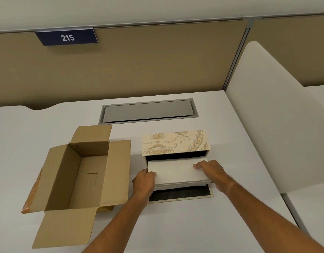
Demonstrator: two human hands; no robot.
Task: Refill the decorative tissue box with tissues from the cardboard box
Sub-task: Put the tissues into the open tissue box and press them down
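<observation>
The decorative tissue box [175, 143], cream with a gold urn pattern and a black lining, sits on the white desk with its lid raised and its front flap [181, 195] folded down flat. A white stack of tissues [175, 172] lies partly inside the box's opening. My left hand [144, 181] grips the stack's left end, and my right hand [211, 170] holds its right end with fingers on top. To the left stands the brown cardboard box [81, 172], flaps spread open, with nothing visible inside.
A grey cable-tray lid [148, 111] is set into the white desk [175, 225] behind the boxes. A white divider panel [267, 115] rises on the right. A tan partition with a "215" sign [67, 37] stands at the back.
</observation>
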